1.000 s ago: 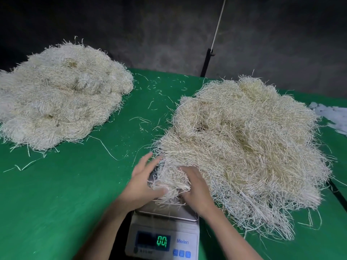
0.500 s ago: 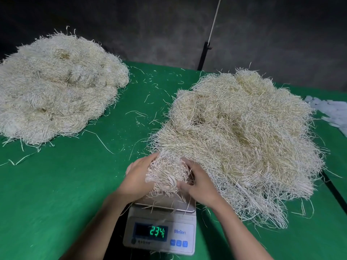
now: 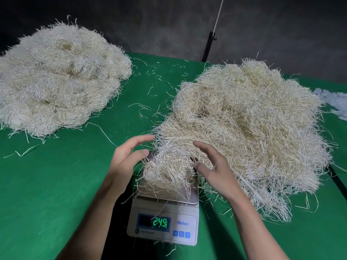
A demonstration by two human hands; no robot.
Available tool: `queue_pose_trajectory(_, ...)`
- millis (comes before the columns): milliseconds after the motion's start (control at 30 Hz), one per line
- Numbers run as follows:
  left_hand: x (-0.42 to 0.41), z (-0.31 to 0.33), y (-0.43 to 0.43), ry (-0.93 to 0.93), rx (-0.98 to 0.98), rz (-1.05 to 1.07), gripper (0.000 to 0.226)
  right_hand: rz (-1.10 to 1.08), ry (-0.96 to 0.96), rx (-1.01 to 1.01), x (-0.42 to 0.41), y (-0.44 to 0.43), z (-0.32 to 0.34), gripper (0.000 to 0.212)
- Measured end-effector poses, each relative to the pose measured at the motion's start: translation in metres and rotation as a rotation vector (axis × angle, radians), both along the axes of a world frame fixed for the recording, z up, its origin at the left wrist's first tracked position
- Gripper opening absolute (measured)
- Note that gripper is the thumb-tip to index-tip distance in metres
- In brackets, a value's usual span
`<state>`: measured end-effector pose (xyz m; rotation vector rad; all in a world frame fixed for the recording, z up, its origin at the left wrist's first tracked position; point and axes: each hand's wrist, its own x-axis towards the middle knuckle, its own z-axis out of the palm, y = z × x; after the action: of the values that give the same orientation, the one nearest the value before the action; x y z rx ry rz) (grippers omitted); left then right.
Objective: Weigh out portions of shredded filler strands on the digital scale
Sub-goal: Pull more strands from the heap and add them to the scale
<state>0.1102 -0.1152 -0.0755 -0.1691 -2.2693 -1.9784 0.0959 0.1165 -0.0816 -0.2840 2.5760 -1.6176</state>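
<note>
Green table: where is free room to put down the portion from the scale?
The widest bare patch of the green table lies left of the scale, nearer than the left pile. A narrower lane runs between it and the right pile, strewn with loose strands. Right of the scale is crowded: that pile reaches it.

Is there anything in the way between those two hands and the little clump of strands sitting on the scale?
Nothing visible does. The left hand and right hand are open on either side of the clump on the scale, thumbs almost at its strands. The big pile on the right spills against its far side.
</note>
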Motion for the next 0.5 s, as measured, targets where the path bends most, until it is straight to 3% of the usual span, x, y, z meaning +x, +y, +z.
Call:
queue_pose_trajectory(167,-0.0034,0.0061,0.0006,0.065,0.115,-0.004,0.039,-0.042,0.011,-0.07,0.0001,-0.0007,0.0033,0.047)
queue_pose_trajectory(500,-0.0034,0.0054,0.006,0.038,0.143,0.026,0.033,-0.031,0.014,-0.077,0.0001,-0.0019,0.0038,0.047)
